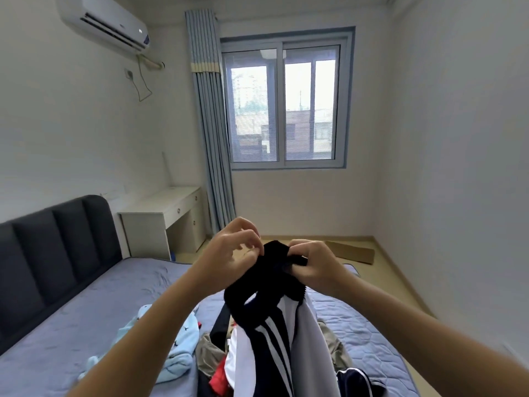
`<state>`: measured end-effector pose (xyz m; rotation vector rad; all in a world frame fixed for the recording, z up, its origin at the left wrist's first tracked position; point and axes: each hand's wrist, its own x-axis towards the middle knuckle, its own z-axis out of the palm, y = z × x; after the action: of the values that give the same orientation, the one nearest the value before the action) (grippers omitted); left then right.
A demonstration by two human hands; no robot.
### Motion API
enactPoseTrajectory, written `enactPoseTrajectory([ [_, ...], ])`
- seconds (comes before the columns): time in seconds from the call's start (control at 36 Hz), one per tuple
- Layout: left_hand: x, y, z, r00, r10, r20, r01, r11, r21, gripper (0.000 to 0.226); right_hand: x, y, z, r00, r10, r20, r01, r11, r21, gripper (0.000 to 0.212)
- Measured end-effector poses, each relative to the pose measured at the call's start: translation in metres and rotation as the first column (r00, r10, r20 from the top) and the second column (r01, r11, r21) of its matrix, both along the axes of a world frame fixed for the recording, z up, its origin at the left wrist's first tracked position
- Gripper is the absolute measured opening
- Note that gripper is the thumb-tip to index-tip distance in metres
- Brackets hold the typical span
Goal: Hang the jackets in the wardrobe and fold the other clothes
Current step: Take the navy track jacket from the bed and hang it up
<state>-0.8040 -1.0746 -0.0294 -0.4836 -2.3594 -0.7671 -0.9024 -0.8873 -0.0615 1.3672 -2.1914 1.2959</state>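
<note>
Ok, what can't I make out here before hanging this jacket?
Head view only:
Wardrobe: out of frame.
Jacket: bottom cut off by the lower edge.
Pile on the bed: partly hidden behind jacket and left arm; count unclear.
Left hand: fingertips at the collar, pinch uncertain; right hand grips it.

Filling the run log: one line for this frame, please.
stage: jacket held up over bed | left hand: pinches collar | right hand: grips collar | jacket: hangs above clothes pile | wardrobe: not in view
</note>
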Motion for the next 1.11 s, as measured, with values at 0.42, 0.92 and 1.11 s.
enactPoseTrajectory([
  [0.42, -0.003, 0.023, 0.016, 0.881, 0.47, -0.061, -0.467, 0.84, -0.275, 0.03, -0.005, -0.015, 0.04, 0.985, -0.143, 0.099, 0.158, 0.975, -0.158, 0.046],
  [0.92, -0.033, -0.039, 0.094, 0.908, 0.415, 0.061, -0.203, 0.561, -0.802, 0.013, -0.063, 0.077, 0.075, 0.874, -0.272, -0.402, 0.476, 0.325, 0.817, 0.021],
  [1.11, -0.032, -0.059, 0.106, 0.914, 0.405, 0.025, -0.191, 0.484, -0.854, 0.03, -0.084, 0.097, 0.076, 0.822, -0.505, -0.264, 0.547, 0.571, 0.612, 0.019],
])
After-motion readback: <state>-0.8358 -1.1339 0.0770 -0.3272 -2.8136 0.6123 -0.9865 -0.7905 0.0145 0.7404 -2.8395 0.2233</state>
